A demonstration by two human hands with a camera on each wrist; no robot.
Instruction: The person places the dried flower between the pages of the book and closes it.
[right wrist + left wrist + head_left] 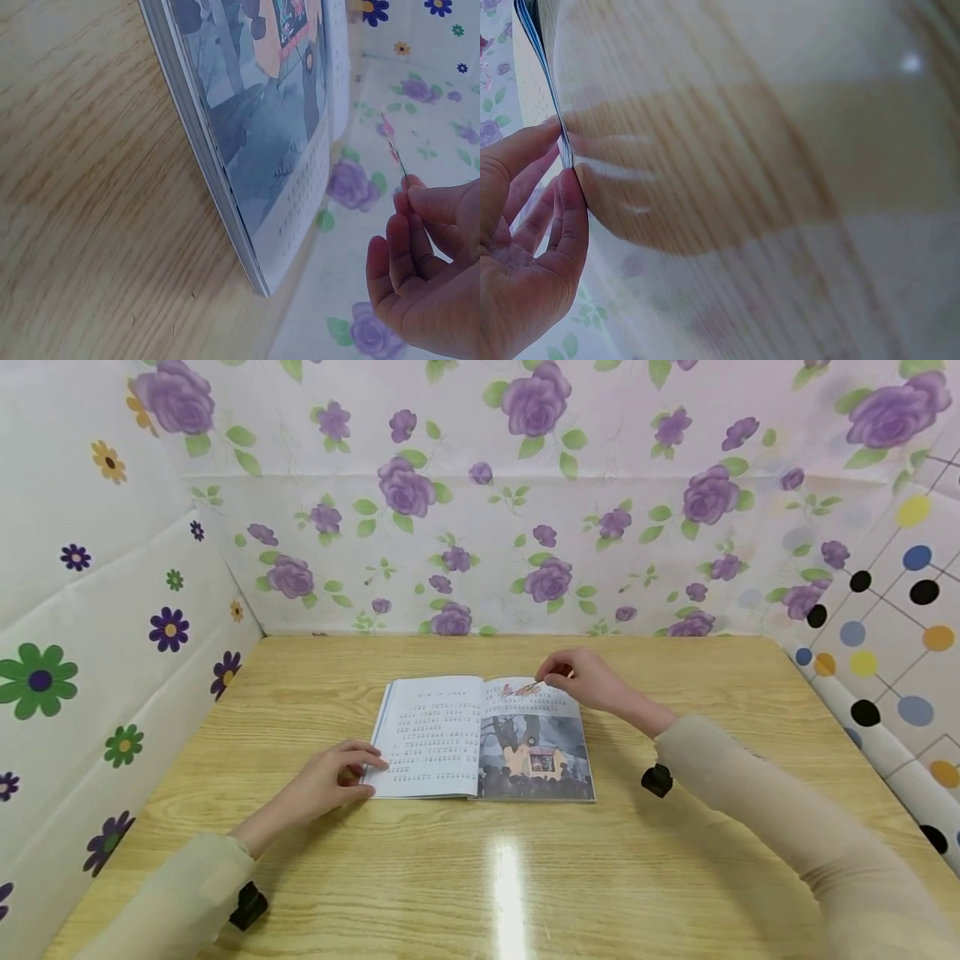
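Observation:
An open book (442,743) lies on the wooden table, text on its left page and a grey-blue picture of a lit house on its right page. My left hand (341,777) is at the lower left edge of the book; in the left wrist view its fingers and thumb pinch that edge (566,146). Over the top of the right page, my right hand (581,678) pinches the thin stem of a pinkish-orange sprig (521,691) between thumb and forefinger. The right wrist view shows the sprig (391,146) held up above the page, seen nearly edge-on.
The glossy wooden table (420,877) reflects a bright light near its front. Behind it hangs a purple-flowered wall covering (465,577); flowered and dotted coverings flank the sides. A black device (657,780) is under the right sleeve, another (248,906) under the left.

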